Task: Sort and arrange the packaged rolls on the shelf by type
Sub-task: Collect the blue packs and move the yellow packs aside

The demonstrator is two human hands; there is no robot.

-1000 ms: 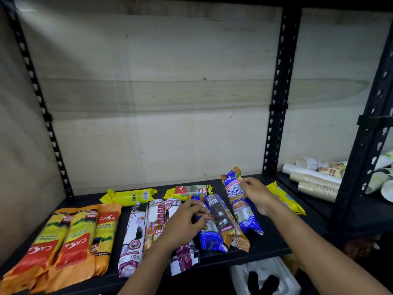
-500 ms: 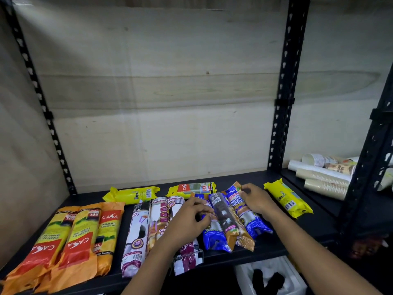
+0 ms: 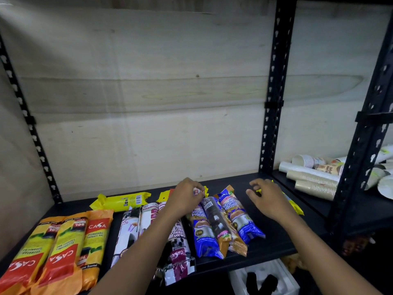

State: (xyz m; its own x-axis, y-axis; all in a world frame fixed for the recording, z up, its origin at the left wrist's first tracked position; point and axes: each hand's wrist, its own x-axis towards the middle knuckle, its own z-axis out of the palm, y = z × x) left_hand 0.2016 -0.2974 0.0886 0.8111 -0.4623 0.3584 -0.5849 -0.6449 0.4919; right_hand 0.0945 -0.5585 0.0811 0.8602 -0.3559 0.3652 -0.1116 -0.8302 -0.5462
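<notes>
On the black shelf (image 3: 278, 241) lie three orange Casa packs (image 3: 61, 248) at the left, white-and-purple drawstring rolls (image 3: 129, 231) in the middle, and blue Single Handle rolls (image 3: 236, 213) with a brown one between them. A yellow pack (image 3: 123, 201) lies behind them at the back left. My left hand (image 3: 185, 196) curls over a yellow-and-red pack (image 3: 201, 191) at the back, hiding its middle. My right hand (image 3: 268, 199) hovers with fingers apart over another yellow pack (image 3: 295, 207), which is mostly hidden under it.
A black perforated post (image 3: 274, 92) stands at the shelf's back right. Beyond it, stacks of paper cups (image 3: 312, 177) lie on the neighbouring shelf. A white foam box (image 3: 263, 277) sits below the front edge. Wooden panels close the back and left side.
My left hand left the blue rolls and moved back onto the yellow-and-red pack. My right hand let go of the blue roll and shifted right over the yellow pack.
</notes>
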